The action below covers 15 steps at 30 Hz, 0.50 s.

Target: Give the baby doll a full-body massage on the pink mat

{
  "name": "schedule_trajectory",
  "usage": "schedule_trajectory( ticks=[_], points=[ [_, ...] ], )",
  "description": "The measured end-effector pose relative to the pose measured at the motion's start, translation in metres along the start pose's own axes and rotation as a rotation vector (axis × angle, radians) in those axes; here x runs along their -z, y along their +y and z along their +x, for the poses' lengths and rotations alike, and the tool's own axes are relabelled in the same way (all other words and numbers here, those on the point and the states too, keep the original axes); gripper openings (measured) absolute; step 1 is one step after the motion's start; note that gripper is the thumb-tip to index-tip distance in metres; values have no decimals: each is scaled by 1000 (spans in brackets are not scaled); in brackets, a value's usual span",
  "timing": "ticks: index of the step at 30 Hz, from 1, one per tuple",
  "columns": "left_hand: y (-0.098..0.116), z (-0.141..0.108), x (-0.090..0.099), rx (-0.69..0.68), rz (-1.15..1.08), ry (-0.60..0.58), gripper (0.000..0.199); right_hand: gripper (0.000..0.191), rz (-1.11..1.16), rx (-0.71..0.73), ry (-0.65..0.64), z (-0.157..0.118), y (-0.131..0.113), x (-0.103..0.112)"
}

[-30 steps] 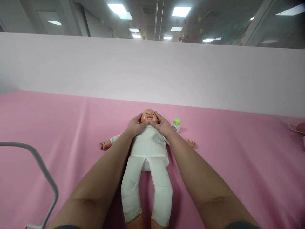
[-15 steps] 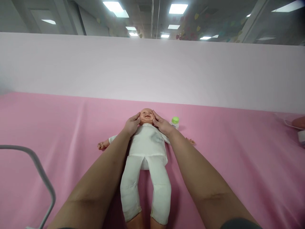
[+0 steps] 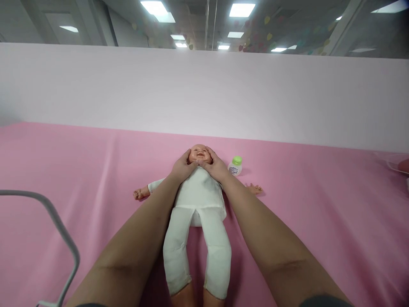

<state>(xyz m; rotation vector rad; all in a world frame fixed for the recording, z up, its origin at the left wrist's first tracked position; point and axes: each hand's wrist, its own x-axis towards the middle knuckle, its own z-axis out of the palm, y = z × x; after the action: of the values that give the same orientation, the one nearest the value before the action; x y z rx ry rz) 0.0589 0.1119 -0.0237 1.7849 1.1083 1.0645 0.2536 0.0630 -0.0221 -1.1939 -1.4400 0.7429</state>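
Far-middle, our left hand (image 3: 183,167) and right hand (image 3: 217,166) cup the baby doll's head (image 3: 200,152), thumbs now back together at its chin; looks like a stroke resetting.

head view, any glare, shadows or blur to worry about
Head view: the lights glare white; head view: the sheet is shaded between the legs of the doll, and a faint shadow lies right of the bottle; head view: the doll looks fairly clear, but the bottle's label is too small to read.
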Motion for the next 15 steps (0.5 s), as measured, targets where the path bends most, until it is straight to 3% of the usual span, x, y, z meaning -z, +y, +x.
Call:
schedule_trajectory(
  ticks=[8, 15],
  points=[
    [11, -6, 2, -16, 10, 15, 92, 91, 7, -5, -76, 2, 1, 2],
    [-1, 0, 1, -16, -82, 33, 94, 90, 23, -15, -149, 4, 5, 10]
  ],
)
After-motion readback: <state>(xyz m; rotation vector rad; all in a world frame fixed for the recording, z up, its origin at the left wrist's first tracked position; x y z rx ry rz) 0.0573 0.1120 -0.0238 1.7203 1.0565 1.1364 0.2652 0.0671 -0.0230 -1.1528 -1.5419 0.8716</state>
